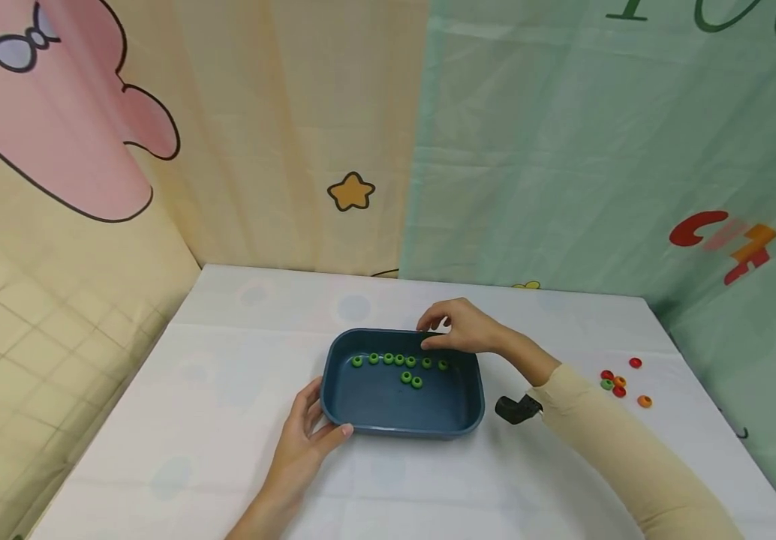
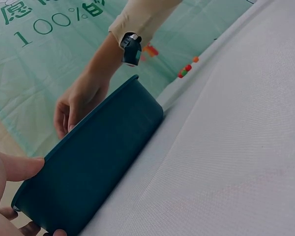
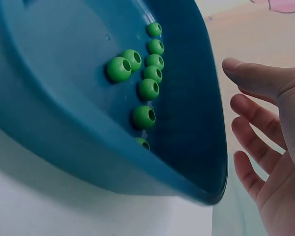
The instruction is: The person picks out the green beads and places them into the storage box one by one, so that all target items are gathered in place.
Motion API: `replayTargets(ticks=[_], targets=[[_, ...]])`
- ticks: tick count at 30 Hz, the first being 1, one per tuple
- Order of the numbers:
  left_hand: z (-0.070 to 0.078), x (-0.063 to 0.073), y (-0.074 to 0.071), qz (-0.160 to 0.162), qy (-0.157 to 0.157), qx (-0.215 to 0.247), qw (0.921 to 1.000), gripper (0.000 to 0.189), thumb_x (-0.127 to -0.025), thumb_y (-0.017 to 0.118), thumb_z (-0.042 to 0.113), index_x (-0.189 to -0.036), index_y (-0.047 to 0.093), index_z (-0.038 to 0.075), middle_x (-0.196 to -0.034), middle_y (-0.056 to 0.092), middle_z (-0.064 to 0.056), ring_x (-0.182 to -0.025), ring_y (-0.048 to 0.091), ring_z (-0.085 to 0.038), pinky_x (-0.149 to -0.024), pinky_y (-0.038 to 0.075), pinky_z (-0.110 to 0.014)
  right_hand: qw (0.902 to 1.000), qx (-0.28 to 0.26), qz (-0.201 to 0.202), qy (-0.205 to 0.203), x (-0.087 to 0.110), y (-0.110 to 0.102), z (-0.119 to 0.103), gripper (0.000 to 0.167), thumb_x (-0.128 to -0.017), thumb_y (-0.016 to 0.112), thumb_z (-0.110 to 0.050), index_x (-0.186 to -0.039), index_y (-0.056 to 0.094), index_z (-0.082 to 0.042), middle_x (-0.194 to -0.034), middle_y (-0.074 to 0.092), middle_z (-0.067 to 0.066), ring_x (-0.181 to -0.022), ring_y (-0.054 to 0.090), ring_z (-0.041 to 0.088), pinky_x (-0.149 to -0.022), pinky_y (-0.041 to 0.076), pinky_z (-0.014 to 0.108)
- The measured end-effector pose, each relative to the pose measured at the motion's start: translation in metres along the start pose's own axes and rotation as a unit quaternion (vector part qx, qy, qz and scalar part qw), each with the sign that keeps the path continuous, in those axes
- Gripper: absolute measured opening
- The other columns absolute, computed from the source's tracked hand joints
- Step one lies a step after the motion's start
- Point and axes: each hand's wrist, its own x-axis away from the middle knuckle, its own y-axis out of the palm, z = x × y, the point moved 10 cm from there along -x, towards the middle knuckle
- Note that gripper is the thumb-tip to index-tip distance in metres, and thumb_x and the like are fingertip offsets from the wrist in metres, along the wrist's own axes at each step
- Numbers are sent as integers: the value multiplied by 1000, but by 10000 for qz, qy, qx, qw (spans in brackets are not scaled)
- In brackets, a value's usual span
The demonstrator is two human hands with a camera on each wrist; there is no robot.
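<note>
A dark blue rectangular tray [image 1: 395, 411] holds several green beads [image 1: 406, 377], most of them in a row along its far wall. My left hand [image 1: 303, 442] grips the tray at its near left corner, the thumb on the rim and the fingers around the side. In the left wrist view the tray [image 2: 98, 152] slopes up from the cloth at that camera's angle. My right hand [image 1: 462, 326] hovers over the far rim toward the right. Its thumb and loosely bent fingers [image 3: 255, 115] stand apart in the right wrist view, with nothing between them.
Several loose beads [image 1: 620, 382] in red, orange and green lie on the white tablecloth [image 1: 226, 420] to the right. A black wrist camera [image 1: 518, 409] juts from the right sleeve. Printed curtains [image 1: 280, 135] hang behind the table.
</note>
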Motion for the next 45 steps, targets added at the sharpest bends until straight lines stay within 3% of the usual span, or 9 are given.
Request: replayTargets(ticks=[5, 16, 25, 33, 45], targets=[[1, 0, 0, 5, 49, 38, 10000, 88, -89, 81, 3, -160, 31, 13, -163, 32, -13, -149, 32, -33, -117, 39, -50, 9999, -79, 86, 122, 8, -8, 5, 25, -90, 84, -22, -111, 78, -9, -106, 73, -1, -98, 65, 21, -91, 58, 52], [2, -1, 1, -27, 60, 11, 10000, 87, -89, 80, 3, -160, 31, 13, -163, 31, -13, -149, 32, -33, -116, 40, -48, 9982, -105, 390, 444, 38, -29, 19, 28, -90, 83, -22, -112, 76, -6, -108, 74, 10, -99, 65, 23, -90, 56, 50], [-1, -1, 0, -4, -19, 27, 10000, 88, -89, 81, 4, -160, 30, 14, -163, 30, -13, -150, 30, -34, -117, 39, -50, 9963, 23, 644, 568, 60, -42, 36, 26, -89, 84, -22, -110, 77, -8, -105, 74, 10, -96, 66, 25, -88, 57, 56], [-1, 0, 1, -13, -54, 22, 10000, 89, -89, 81, 3, -161, 29, 13, -164, 29, -13, -150, 29, -34, -117, 39, -50, 9923, 61, 859, 889, 84, -54, 54, 27, -88, 85, -21, -110, 78, -7, -105, 74, 3, -94, 64, 20, -87, 58, 46], [-1, -1, 1, 14, 3, 21, 10000, 88, -89, 81, 4, -160, 31, 13, -163, 30, -13, -150, 30, -34, -117, 38, -52, 9861, 255, 1070, 1249, 124, -67, 75, 31, -90, 84, -22, -111, 76, -1, -106, 73, 10, -94, 63, 22, -87, 58, 48]])
